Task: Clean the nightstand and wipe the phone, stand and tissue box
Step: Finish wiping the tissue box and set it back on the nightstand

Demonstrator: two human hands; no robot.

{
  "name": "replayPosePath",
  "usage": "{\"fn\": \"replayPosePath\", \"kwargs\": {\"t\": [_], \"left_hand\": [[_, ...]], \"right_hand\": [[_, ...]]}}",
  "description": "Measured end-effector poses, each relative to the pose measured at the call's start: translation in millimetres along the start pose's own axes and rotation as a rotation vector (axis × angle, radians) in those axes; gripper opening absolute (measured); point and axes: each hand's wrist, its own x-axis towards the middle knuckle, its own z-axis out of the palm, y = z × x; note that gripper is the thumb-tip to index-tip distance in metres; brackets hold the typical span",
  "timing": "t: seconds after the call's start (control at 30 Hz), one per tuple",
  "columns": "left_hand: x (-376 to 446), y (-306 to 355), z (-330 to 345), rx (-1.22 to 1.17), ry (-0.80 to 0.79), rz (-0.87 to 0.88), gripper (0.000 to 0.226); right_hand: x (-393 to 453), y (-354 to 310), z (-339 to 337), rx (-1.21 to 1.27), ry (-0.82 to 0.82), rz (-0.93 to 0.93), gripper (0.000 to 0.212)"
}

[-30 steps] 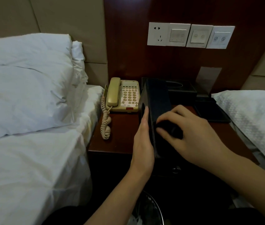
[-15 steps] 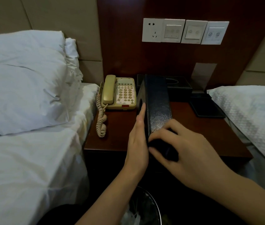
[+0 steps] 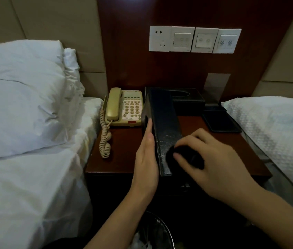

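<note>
Tissue box: black, stood on edge at the nightstand front, presenting one face for wiping. Left hand, fingers straight, braces its side. Right hand grips a dark cloth against it. Contents unseen. Second box behind; phone left.

Hotel bedroom, twin beds, nightstand, corded phone, wall switches

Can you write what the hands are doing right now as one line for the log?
left hand: flat against tipped black box | right hand: presses dark cloth on box | step: wiping | phone: untouched
</note>
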Motion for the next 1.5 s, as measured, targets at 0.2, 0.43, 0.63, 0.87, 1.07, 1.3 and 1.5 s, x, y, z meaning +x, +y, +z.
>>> {"fn": "replayPosePath", "kwargs": {"t": [0.2,0.43,0.63,0.87,1.07,1.3,1.5], "left_hand": [[2.4,7.9,-1.2,-0.002,-0.093,-0.046,0.066],[9.1,16.4,-31.9,0.289,-0.451,-0.123,0.092],[5.0,20.3,-53.1,0.323,-0.542,-0.131,0.115],[1.9,52.3,-7.8,0.102,-0.242,0.108,0.068],[5.5,81.0,20.2,-0.159,-0.184,0.06,0.074],[7.6,75.3,35.3,-0.188,-0.108,0.052,0.062],[1.1,70.1,36.3,-0.245,-0.013,0.018,0.061]], "right_hand": [[-10.9,16.2,11.4,0.228,0.115,0.254,0.021],[-8.9,16.9,19.9,0.413,0.211,0.327,0.017],[0.0,29.1,20.1,0.596,0.152,0.397,0.011],[12.4,19.4,-8.5,1.002,0.345,0.408,0.025],[36.9,12.4,-56.7,0.98,0.419,0.221,0.025],[34.9,8.4,-68.7,0.898,0.495,0.111,0.027],[30.5,9.3,-55.6,0.801,0.511,0.043,0.018]]}}
